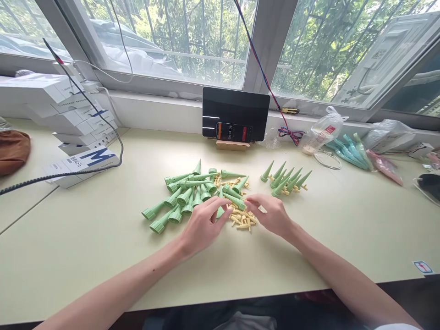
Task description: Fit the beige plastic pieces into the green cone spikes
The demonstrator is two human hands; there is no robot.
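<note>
My left hand (208,219) curls its thumb and index finger around a green plastic cone-shaped watering spike (220,212), partly hidden by the fingers. Another green spike (234,200) lies between the two hands, its wide ribbed collar toward the right. Close to that collar, my right hand (270,214) has its fingertips pinched together; what they hold is too small to make out. Beneath and between the hands spreads a heap of small pale-yellow valve pieces (244,222). A pile of green spikes (185,197) lies left of it, hollow collars mostly facing me.
At the right, several spikes with yellow pieces fitted (287,179) lie grouped. Behind stands a dark tablet (235,107) with a phone (234,133) showing a timer. Stacked white boxes (82,119) and a black cable (118,137) are left; plastic bags (323,133) are back right.
</note>
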